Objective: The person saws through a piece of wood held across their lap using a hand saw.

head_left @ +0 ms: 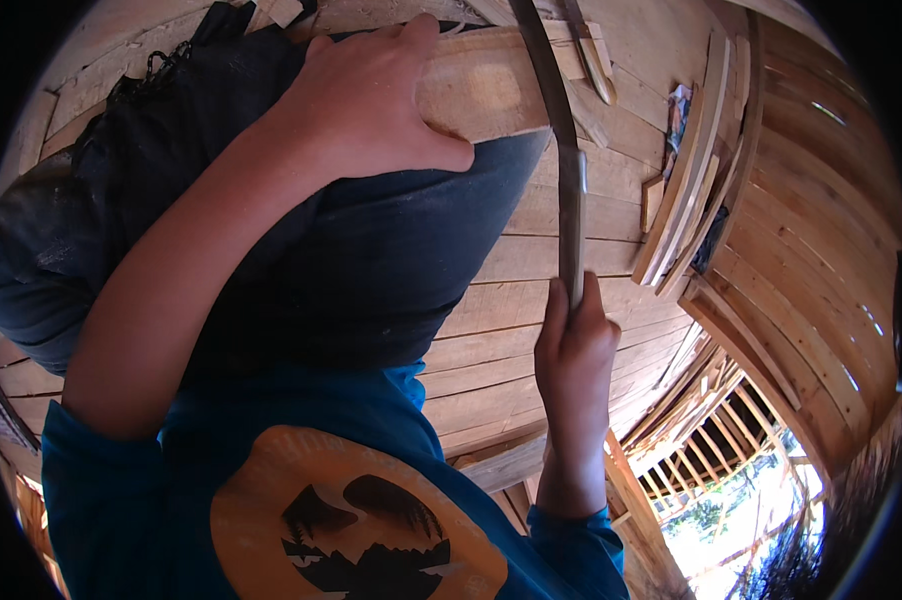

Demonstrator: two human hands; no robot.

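Over my dark-trousered lap lies a pale wooden board (486, 85). My left hand (376, 105) grips it with the thumb along the near edge and the fingers over the far side. To the right, my right hand (576, 345) is wrapped round the straight handle of a long-bladed tool that looks like a machete (546, 70). Its dark, narrow blade points away from me, seen nearly edge-on, and runs past the right end of the board. Whether blade and wood touch, I cannot tell.
Another slim tool (593, 60) lies on the plank floor (511, 310) beyond the blade, among wood offcuts. Long wooden strips (686, 175) are stacked at the right, below a plank wall (811, 220). A bright slatted opening (726, 450) shows at the lower right.
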